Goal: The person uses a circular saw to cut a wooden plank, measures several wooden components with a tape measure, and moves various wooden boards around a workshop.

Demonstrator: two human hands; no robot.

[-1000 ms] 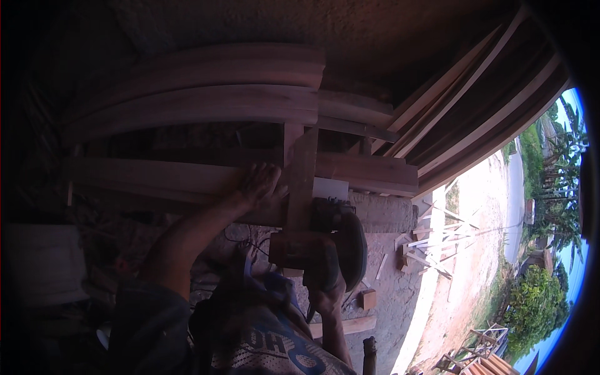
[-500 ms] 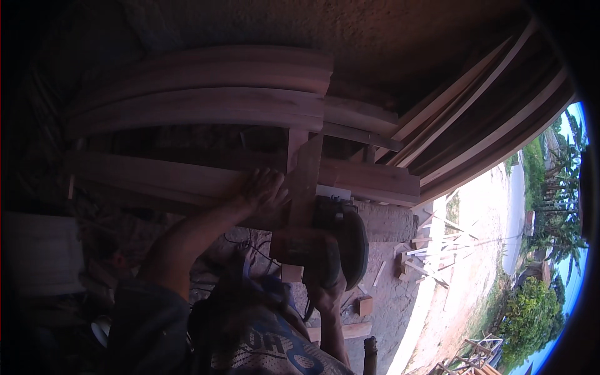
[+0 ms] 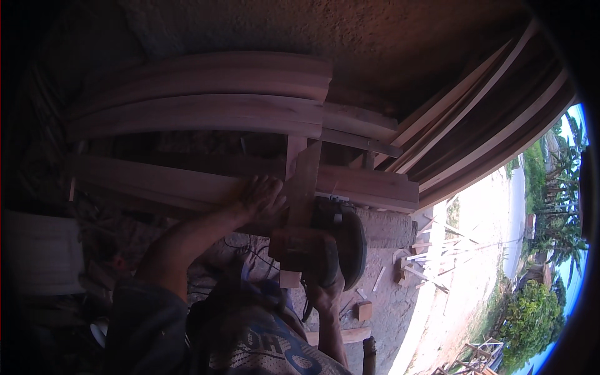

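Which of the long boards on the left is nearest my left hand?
The lowest long board, closest to your body: your left hand overlaps it in view. The upper boards lie farther away, beyond a dark gap.

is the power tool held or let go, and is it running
Held: the right hand is around the handle of the power tool. Whether it is running, I cannot tell: no switch or blade is clearly visible.

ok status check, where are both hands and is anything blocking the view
Left hand on long plank. Right hand gripping power tool. Flat board beside left hand, partly hidden by tool.
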